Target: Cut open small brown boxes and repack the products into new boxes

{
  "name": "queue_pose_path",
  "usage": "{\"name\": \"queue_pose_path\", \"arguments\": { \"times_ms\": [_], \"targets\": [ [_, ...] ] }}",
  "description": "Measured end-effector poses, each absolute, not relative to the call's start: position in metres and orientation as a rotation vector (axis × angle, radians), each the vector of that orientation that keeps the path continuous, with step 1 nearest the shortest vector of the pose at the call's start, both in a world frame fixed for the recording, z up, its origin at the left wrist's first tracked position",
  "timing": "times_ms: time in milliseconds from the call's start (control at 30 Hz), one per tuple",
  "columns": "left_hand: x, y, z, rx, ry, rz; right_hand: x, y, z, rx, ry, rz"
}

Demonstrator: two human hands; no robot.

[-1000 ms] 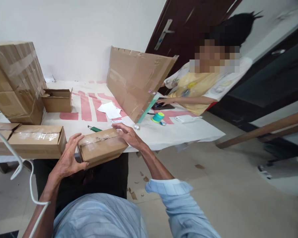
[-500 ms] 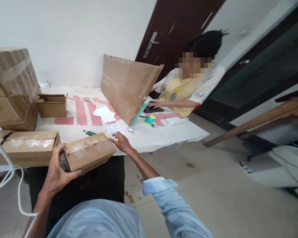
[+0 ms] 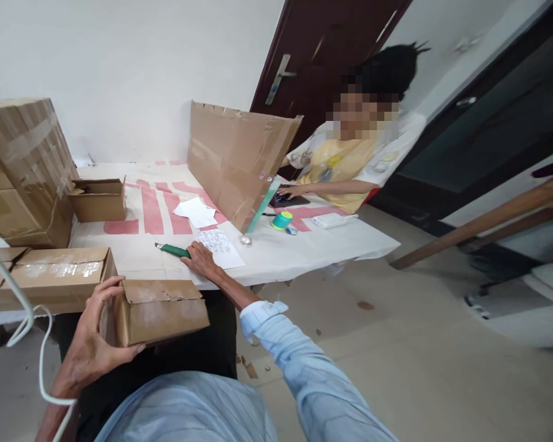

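My left hand [image 3: 92, 344] grips the left end of a small closed cardboard box [image 3: 166, 316], thumb below and fingers on the top edge. The box is held above my lap, in front of the table edge, with a ragged taped seam along its top. On the table, my right hand [image 3: 201, 261] has its fingers closed around the near end of a green utility knife [image 3: 172, 250], whose tip points left. Just beyond that hand lies a sheet of small round stickers [image 3: 219, 242], partly covered by the fingers.
Taped boxes [image 3: 59, 276] line the left front edge, with a large carton [image 3: 23, 166] and a small open box [image 3: 99, 199] behind. A cardboard panel [image 3: 235, 159] stands mid-table. Beyond it sits another person [image 3: 336, 166]. A white cable [image 3: 43, 356] hangs at left.
My right hand has left the box's right end and moved left onto the utility knife. The box, now in my left hand alone, has dropped lower and tilted towards me.
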State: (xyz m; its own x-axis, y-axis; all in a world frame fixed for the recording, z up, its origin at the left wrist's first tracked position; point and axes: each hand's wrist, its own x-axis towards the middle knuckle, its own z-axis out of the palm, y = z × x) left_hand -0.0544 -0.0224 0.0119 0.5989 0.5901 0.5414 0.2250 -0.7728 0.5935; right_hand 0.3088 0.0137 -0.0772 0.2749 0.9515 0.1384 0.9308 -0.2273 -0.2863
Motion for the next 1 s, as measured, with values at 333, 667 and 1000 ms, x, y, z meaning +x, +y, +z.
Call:
{"name": "queue_pose_path", "arguments": {
  "times_ms": [333,667,1000],
  "targets": [
    [-0.004,0.008,0.013,2.177,0.602,1.263,0.343,-0.024,-0.026,-1.845,-1.264,0.099],
    [0.007,0.023,-0.022,2.167,0.768,1.184,0.293,-0.087,0.085,-1.495,-1.714,0.352],
    [0.007,0.023,-0.025,2.177,0.724,1.185,0.272,-0.062,0.114,-1.462,-1.976,0.351]
  ]
}}
